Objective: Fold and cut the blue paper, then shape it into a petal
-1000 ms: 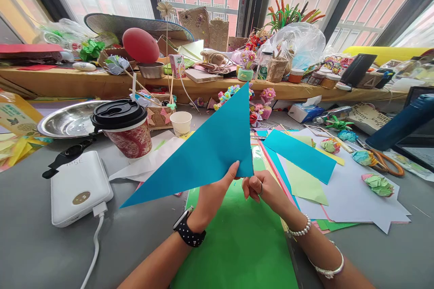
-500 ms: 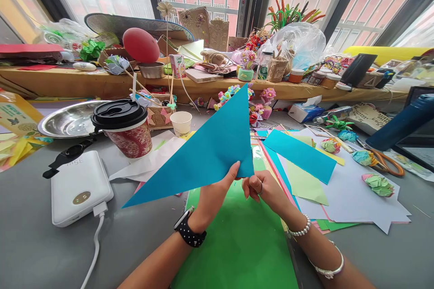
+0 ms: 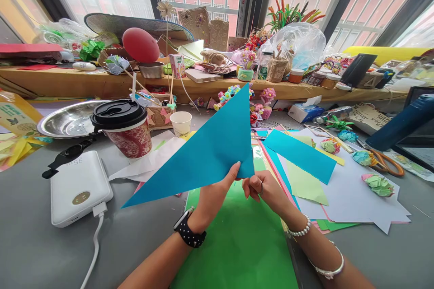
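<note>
A blue paper triangle (image 3: pixel 210 144) is held up over the green mat, one point upward and a long point reaching to the left. My left hand (image 3: pixel 217 194) grips its lower edge, thumb pressed on the front and the other fingers hidden behind the sheet. At the lower right corner, my right hand (image 3: pixel 262 187) is closed, its curled fingers against the paper's edge; its thumb is mostly hidden. Beneath both hands lies the green mat (image 3: pixel 233 248).
To the right lie a blue paper strip (image 3: pixel 301 153), white sheets (image 3: pixel 359 189), crumpled paper balls (image 3: pixel 378 185) and orange-handled scissors (image 3: pixel 389 165). On the left stand a lidded coffee cup (image 3: pixel 127 137), a white power bank (image 3: pixel 79 194) with a cable, a paper cup (image 3: pixel 181 123) and a metal basin (image 3: pixel 64 122).
</note>
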`<state>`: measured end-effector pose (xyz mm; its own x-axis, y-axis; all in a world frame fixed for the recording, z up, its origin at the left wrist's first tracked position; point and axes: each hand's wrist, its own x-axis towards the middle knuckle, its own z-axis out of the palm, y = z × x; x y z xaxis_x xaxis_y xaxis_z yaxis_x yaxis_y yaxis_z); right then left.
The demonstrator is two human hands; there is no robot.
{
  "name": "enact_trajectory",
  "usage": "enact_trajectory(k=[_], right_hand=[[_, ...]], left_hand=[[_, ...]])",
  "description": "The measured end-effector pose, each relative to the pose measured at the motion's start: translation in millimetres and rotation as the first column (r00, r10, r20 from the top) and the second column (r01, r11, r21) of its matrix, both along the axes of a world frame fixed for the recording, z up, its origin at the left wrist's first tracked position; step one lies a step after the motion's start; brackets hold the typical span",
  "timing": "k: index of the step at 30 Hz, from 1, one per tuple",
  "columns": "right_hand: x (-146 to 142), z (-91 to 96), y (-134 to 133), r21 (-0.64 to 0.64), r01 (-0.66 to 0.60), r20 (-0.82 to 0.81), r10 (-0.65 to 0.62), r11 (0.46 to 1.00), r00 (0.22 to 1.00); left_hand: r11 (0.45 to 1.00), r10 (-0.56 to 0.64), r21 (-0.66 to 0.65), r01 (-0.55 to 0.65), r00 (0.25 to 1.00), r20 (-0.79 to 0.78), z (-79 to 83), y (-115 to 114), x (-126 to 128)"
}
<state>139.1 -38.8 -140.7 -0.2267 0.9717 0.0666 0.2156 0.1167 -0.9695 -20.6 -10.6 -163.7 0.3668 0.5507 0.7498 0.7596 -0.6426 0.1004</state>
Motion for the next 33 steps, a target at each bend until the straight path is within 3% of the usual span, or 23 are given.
enact_trajectory(k=[5,19,27,33], right_hand=[[0,0.8,-1,-0.001,0.012,0.001,-0.012,1.000,1.000],[1,1.8,-1,-0.004,0.018,-0.014,-0.018,1.000,1.000],[1,0.6,0,0.004,0.016,-0.034,-0.016,1.000,0.999],[3,-0.5,1,0.002,0.021,-0.037,-0.021,1.000,0.999]], left_hand=[[0.996,0.044,0.088,-0.034,0.992,-0.120,-0.2,0,-2],[0.973,0.151,0.208,-0.104,0.963,-0.223,2.5,-1,1],[0.984,0.128,0.144,-0.101,0.972,-0.195,3.6,-3,2],[0.999,0.033,-0.026,-0.033,0.999,-0.020,-5.5,-2,4]])
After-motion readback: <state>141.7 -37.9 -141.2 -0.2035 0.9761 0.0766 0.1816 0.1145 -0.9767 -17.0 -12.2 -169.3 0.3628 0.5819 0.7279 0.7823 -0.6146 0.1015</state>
